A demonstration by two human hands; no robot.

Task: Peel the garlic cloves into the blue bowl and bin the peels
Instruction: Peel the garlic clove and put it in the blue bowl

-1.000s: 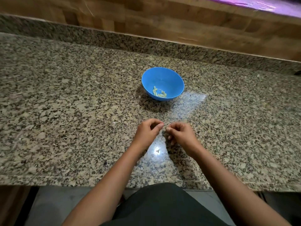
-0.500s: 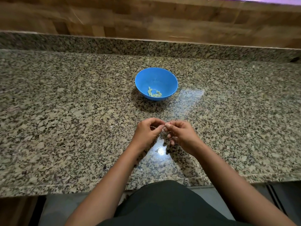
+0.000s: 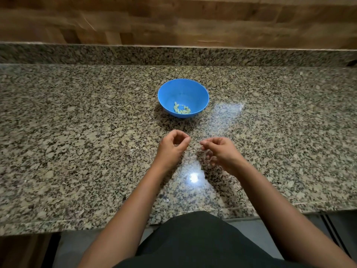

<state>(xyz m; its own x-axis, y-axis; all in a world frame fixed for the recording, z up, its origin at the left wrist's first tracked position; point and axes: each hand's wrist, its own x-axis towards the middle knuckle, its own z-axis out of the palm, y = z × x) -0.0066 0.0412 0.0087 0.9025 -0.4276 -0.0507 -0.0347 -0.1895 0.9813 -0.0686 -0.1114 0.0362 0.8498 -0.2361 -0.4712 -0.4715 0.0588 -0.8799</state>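
Near bowl | hands now apart, were touching | L pinched, R blurred

We saw a bright blue bowl just above the centre of the frame, plain and without pattern. In its bottom lay pale yellow-green cloves. The counter across the middle of the frame was speckled granite, beige and tan flecked with black and grey, and its raised back edge bore the same speckle. Along the top of the frame the wall was brown wood grain in patchy lighter and darker blocks. At the bottom centre we wore a plain black garment. A white glare spot shone on the counter below the centre.
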